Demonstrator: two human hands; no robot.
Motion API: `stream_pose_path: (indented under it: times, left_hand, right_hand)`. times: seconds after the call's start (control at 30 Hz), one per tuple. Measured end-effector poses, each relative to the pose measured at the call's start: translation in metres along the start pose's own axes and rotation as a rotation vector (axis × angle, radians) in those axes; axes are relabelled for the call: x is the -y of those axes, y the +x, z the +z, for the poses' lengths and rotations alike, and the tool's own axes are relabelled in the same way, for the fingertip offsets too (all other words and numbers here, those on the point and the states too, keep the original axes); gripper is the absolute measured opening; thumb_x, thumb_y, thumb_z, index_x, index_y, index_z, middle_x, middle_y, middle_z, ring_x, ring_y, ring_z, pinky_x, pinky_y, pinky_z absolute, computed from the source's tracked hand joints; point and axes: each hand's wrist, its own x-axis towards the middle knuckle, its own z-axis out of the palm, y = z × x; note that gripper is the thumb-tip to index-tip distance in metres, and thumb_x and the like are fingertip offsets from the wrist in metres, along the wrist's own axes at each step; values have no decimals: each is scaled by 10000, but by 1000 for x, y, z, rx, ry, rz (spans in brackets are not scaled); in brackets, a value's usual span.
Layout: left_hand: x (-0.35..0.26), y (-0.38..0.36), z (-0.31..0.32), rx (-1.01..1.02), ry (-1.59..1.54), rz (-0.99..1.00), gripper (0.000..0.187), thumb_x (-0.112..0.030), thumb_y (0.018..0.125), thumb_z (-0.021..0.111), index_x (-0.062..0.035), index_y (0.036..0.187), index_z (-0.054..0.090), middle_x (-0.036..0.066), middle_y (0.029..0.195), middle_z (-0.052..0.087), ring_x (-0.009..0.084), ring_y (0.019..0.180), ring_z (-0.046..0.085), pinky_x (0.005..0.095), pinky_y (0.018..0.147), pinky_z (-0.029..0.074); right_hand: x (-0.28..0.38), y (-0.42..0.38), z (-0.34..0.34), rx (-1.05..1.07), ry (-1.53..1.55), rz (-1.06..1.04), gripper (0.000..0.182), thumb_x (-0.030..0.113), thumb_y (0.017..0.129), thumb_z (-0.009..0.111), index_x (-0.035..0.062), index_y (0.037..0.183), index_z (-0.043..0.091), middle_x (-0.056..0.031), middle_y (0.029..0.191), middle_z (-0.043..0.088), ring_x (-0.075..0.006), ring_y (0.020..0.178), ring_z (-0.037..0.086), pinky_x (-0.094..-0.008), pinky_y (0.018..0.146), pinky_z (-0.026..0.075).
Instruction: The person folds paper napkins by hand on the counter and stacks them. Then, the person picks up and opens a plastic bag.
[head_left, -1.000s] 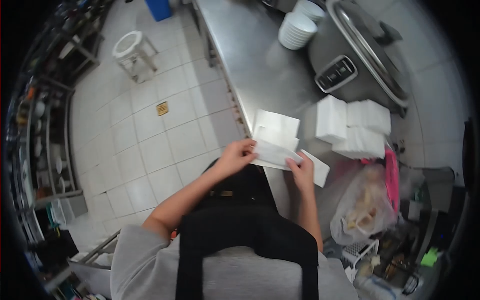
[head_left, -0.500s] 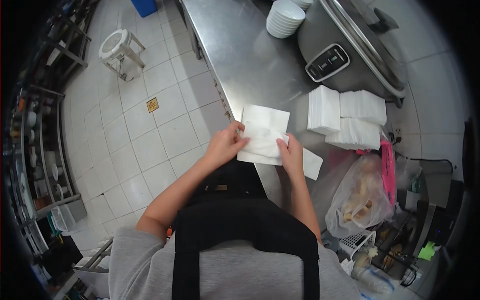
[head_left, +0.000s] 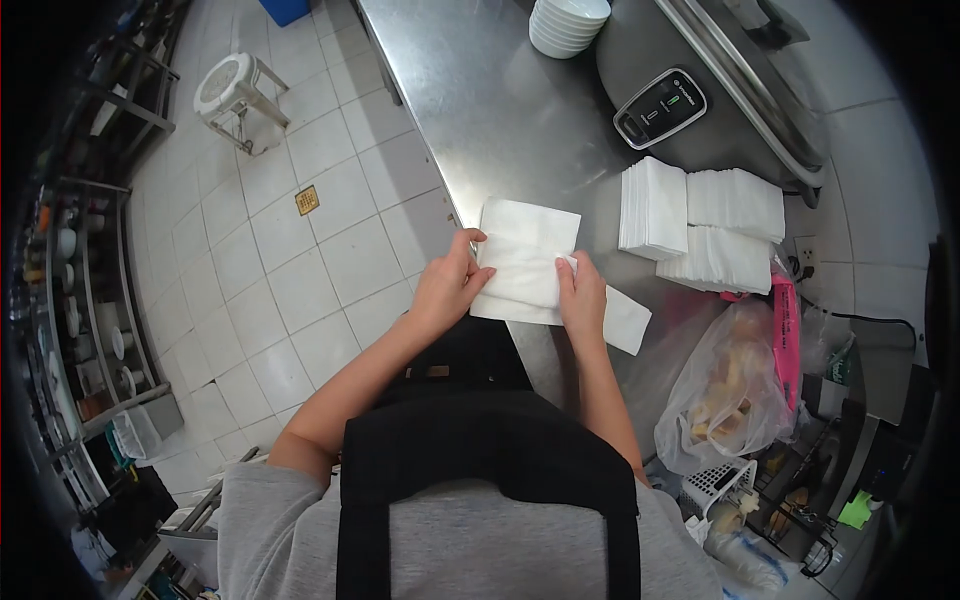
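Pale floor tiles [head_left: 245, 310] cover the left half of the frame, with a white stool [head_left: 226, 83] at upper left and a yellowish drain cover [head_left: 307, 200] left of centre. Metal shelving [head_left: 128, 407] runs down the far left edge. From the top centre, a steel worktop [head_left: 490, 130] stretches to the middle of the frame. Stacked white bowls [head_left: 566, 28] stand on it at the top, just beside a large grey cooker [head_left: 632, 50] with a dark control panel [head_left: 660, 110]. Below the panel, right of centre, three stacks of folded napkins [head_left: 654, 208] sit close together. Lower right of them lies a clear plastic bag [head_left: 718, 400] with brownish contents, a pink strip [head_left: 788, 345] along its right side.

At the centre of the frame, a white paper napkin [head_left: 524, 266] spreads over the worktop's near edge. The left hand [head_left: 447, 287] has a narrow grip on its left edge, fingers curled. The right hand [head_left: 583, 303] likewise pinches its right edge, thumb laid over the paper. Another white folded piece [head_left: 628, 322] juts out just right of the right hand; whether the two join, I cannot tell.
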Motion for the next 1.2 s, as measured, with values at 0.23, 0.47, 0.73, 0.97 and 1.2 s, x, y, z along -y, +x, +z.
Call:
stream_pose_path:
  times: [0.23,0.47,0.73,0.97,1.2]
  left_hand:
    - [-26,7,-8,-203,417,564,279,-72,799,608,-29,1058,515,176,1069,577,308,956,572,407,804,463]
    - [1,6,67,67,568,607,551,-154,879,458,75,1362,325,224,1459,281,328,1382,235,478,1108,215]
    - [-18,22,49,166,783,546,652,-269,854,471,66,1385,295,214,1492,213,308,1403,183,461,1121,193]
    - [5,-5,5,224,814,620,798,-475,869,451,38,1429,207,201,1507,175,300,1417,138,537,1107,156]
    - [4,-16,9,202,757,476,823,-565,901,388,11,1447,167,188,1522,125,293,1421,115,540,1108,147]
  right_hand:
    - [-6,2,5,-60,-54,-78,279,300,921,497,28,961,546,-234,805,627,-434,775,598,-506,666,448]
    - [-31,5,7,-155,46,-134,190,202,892,537,42,993,550,-214,823,618,-400,774,606,-473,685,459]
    - [13,-33,17,-62,80,-674,646,354,939,438,-71,1392,261,-237,1455,269,-385,1361,235,-436,1092,231]
    - [3,-40,11,93,-298,-549,724,392,918,461,-71,1415,210,-233,1492,191,-363,1396,163,-496,1116,145]
    - [-7,-42,11,-11,-468,-431,623,279,881,524,-50,1372,325,-205,1473,266,-336,1375,235,-624,1073,114]
